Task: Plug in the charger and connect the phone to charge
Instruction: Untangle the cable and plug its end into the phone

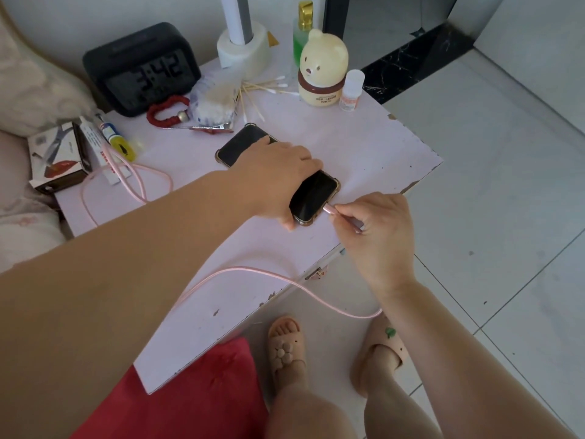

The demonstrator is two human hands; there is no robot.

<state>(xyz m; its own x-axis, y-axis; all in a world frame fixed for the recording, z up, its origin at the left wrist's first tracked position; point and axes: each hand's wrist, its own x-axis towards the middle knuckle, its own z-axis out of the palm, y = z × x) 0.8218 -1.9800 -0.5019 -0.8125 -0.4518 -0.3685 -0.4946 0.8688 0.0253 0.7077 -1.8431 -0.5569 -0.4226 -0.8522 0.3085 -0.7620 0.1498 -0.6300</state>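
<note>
Head camera: a phone (315, 193) lies screen-up on a pale, chipped bench (373, 144). The left hand (278, 172) lies across its middle, thumb curled against the near edge, gripping it. The right hand (380, 226) pinches a pink plug (329, 211) between its fingers (345, 212); the plug's tip meets the phone's end, though whether it is seated cannot be told. The pink cable (253, 270) loops off the bench's front edge, passes under the left arm and coils beside a box (57, 160). Behind the phone stand a black clock (142, 68) reading 3:42, a red bracelet (164, 112), loose swabs (262, 87) and a bear bottle (321, 69) whose label is too small to read.
</note>
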